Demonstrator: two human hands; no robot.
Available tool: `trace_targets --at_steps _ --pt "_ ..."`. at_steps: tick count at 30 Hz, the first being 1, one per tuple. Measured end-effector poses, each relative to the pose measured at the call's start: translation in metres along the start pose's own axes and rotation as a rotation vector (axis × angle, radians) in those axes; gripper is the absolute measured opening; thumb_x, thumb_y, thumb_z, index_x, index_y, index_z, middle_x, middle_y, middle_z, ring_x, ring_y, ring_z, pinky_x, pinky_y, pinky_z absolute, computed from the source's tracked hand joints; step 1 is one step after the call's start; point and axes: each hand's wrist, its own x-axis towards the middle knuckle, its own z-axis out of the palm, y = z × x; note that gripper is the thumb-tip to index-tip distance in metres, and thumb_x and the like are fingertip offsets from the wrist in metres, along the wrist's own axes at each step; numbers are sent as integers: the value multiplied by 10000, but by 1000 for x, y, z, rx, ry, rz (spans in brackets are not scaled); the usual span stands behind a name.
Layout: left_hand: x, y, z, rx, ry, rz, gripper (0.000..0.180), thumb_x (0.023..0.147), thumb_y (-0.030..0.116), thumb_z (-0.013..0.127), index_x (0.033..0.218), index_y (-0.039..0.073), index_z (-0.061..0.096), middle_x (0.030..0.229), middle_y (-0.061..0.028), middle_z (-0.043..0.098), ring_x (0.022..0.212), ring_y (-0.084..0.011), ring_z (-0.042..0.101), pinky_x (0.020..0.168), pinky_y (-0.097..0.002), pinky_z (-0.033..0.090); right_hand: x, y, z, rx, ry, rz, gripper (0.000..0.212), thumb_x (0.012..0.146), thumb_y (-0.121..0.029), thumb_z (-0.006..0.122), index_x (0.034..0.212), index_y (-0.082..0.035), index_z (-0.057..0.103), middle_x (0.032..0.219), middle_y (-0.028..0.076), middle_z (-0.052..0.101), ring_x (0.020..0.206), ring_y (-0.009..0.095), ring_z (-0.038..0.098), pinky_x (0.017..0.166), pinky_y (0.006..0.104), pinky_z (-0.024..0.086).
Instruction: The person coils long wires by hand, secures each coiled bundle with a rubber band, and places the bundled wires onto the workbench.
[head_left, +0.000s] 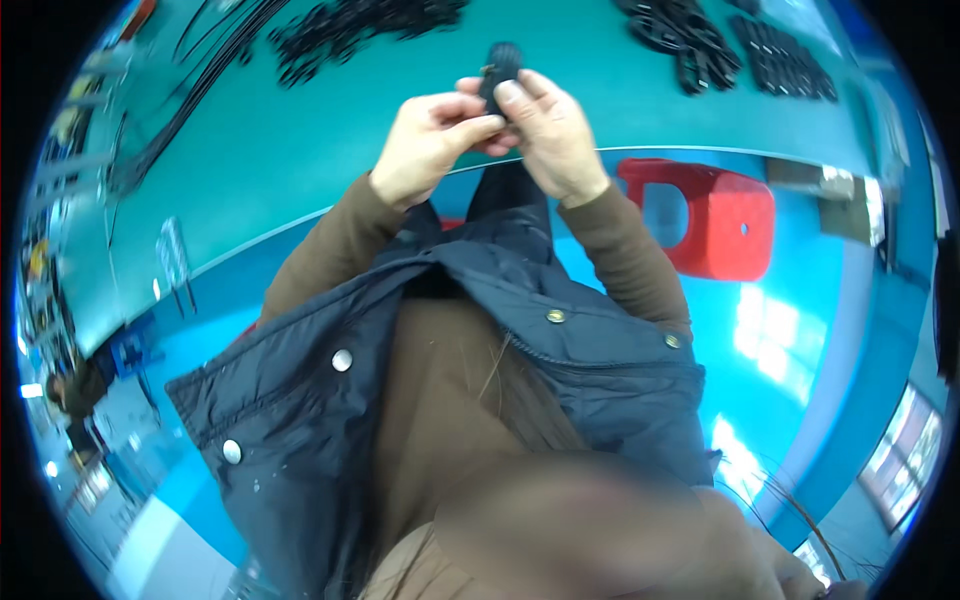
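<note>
Both my hands meet over the near edge of the green table [300,150], around a small folded bundle of black cable [504,58]. My right hand [556,135] grips it, thumb pressed on its front. From the other side my left hand [430,138] pinches at the bundle's lower left, thumb and fingers closed. A small yellowish spot shows on the bundle's left side. Its lower part is hidden by my fingers, so I cannot make out what the left fingertips pinch.
Loose black cables [205,85] run along the table's left, with a dark heap of short black pieces [350,35] at the back. Black cable bundles [690,40] and a row of black pieces [785,60] lie far right. A blue-handled tool [172,250] is at the left edge; a red stool [735,225] stands right.
</note>
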Motion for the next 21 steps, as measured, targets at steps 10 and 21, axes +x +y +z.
trace_targets --at_steps 10,21 --pt "55 2 86 -119 -96 73 350 906 80 569 1214 -68 491 1127 -160 579 869 -216 655 710 -292 557 -21 -59 -66 19 266 -316 300 929 -162 551 1154 31 507 1055 111 617 938 154 601 818 271 504" --pt "71 -24 51 1020 93 572 154 812 -26 601 962 -12 634 1027 -175 627 908 -305 625 774 -341 505 -26 -295 -464 -1480 1281 -453 685 684 -413 787 1140 34 538 969 135 655 864 235 639 748 352 515"
